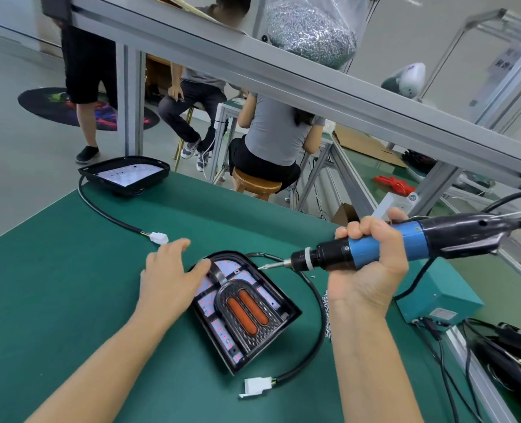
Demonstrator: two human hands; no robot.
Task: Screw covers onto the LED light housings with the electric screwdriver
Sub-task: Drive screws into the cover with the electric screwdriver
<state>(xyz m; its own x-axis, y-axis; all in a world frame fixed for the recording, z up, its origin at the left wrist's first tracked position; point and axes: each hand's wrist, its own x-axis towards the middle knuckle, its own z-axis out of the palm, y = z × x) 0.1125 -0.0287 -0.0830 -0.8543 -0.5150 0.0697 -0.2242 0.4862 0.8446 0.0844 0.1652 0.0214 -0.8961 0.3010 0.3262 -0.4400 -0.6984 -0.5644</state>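
blue screwdriver (384, 244) gripped by right hand (372, 264); left hand (167, 276), fingers relaxed, touches housing (244, 309).

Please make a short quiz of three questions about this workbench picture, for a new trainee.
1. True or false: the right hand grips the screwdriver with its bit pointing toward the near housing.
2. Where does the left hand rest? A) on the far housing; B) at the top left edge of the near housing; C) on the blue box.
3. Fill in: each housing's black cable ends in a ____ connector.

Key
1. True.
2. B.
3. White.
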